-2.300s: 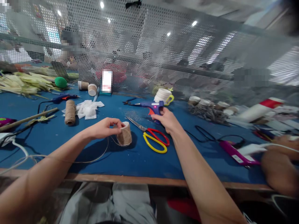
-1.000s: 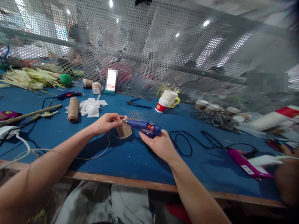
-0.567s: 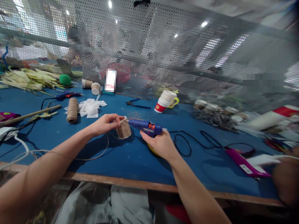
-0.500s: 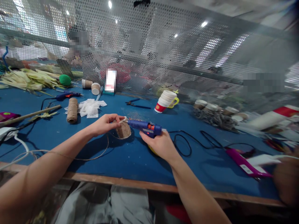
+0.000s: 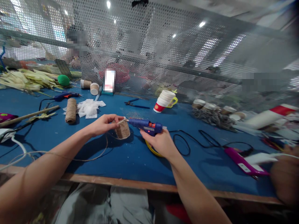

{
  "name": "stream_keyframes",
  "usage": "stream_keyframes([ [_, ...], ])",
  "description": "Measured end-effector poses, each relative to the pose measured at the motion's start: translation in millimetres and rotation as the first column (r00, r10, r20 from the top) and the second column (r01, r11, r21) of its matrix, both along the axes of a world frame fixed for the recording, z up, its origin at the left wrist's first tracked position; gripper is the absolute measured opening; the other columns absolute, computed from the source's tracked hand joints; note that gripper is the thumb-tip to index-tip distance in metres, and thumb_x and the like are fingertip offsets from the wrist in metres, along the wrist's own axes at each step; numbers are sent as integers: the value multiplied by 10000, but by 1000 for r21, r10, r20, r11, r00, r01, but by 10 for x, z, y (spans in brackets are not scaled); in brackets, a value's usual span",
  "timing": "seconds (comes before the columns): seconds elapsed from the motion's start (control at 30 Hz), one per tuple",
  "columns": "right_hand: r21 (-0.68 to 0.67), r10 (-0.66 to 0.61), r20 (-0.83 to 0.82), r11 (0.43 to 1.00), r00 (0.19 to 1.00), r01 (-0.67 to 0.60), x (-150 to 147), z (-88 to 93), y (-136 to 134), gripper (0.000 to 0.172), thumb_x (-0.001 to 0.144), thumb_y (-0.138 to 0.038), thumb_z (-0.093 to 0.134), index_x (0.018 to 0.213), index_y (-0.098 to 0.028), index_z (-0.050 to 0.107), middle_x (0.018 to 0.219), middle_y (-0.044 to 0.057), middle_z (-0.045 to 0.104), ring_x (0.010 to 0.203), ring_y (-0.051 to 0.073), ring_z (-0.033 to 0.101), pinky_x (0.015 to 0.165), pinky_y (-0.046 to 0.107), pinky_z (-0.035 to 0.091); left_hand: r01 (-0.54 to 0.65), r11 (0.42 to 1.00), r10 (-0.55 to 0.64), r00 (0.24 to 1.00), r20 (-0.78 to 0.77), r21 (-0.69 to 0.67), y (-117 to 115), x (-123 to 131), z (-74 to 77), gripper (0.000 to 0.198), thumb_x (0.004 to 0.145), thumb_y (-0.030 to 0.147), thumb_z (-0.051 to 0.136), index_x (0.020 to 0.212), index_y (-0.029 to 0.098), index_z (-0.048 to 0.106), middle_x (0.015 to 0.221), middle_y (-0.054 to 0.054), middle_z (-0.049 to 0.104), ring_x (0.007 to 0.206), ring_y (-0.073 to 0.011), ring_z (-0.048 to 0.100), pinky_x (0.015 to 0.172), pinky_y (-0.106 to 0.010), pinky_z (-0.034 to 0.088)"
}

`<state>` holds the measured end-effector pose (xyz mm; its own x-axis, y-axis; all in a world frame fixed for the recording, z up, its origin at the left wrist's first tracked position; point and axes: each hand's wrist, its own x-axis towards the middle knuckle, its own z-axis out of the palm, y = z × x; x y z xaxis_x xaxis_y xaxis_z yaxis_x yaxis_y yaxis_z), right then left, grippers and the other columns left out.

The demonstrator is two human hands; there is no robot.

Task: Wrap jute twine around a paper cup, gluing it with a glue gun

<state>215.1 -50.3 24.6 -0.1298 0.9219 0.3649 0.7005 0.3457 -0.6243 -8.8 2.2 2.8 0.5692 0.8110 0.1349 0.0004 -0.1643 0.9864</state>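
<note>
My left hand [image 5: 106, 123] grips a small paper cup wrapped in brown twine [image 5: 123, 129], holding it tilted above the blue tabletop. A loose strand of twine [image 5: 93, 159] trails from the cup back over my left forearm. In my right hand [image 5: 160, 141] is a blue glue gun [image 5: 147, 125] with a small red light lit. Its nozzle touches or nearly touches the cup's upper rim; exactly which I cannot tell. Partly behind my right hand lies a yellow ring [image 5: 151, 149], perhaps a roll of tape.
Beyond my hands lie pliers [image 5: 136, 103] and stacked paper cups [image 5: 163, 101]. A twine spool [image 5: 71, 111], white tissue [image 5: 90, 108] and second glue gun [image 5: 67, 96] are at left. Right are a black cord [image 5: 187, 141], purple power strip [image 5: 244, 161] and grey yarn [image 5: 212, 116].
The glue gun's nozzle has shifted slightly left along the cup's rim, and more of the yellow ring shows under my right hand. Both hands keep their holds.
</note>
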Motion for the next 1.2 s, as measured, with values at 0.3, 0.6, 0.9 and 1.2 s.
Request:
stream_keyframes([
  [0.3,-65,-27,-7,998,1000,27,5,54,-5,248,707,-295,554,490,-205,475,396,-27,468,471,146,507,531,273,441,18,1000,-17,1000,-25,16,-5,-9,-3,173,738,254,584,662,133,487,1245,-160,512,1153,-240,473,899,-364,389],
  [0.6,-122,-36,-66,992,997,28,25,33,40,261,701,-295,570,485,-192,467,384,-33,477,374,109,434,454,253,398,33,999,-33,999,-13,-7,3,-15,9,181,712,249,595,643,134,473,1235,-165,517,1168,-276,448,932,-413,348],
  [0.9,-224,-57,-132,974,990,26,9,57,13,277,705,-291,571,471,-191,461,356,-39,456,321,97,426,400,240,383,34,999,-35,999,-9,-29,3,-22,19,173,700,203,590,618,137,453,1271,-154,490,1166,-273,449,944,-414,332],
  [1.2,-250,-60,-158,968,986,19,27,44,39,275,704,-289,578,469,-184,480,350,-40,454,317,90,424,400,236,385,39,999,-39,999,-2,-28,9,-24,10,162,705,192,590,626,136,461,1255,-156,501,1161,-255,451,926,-384,342],
])
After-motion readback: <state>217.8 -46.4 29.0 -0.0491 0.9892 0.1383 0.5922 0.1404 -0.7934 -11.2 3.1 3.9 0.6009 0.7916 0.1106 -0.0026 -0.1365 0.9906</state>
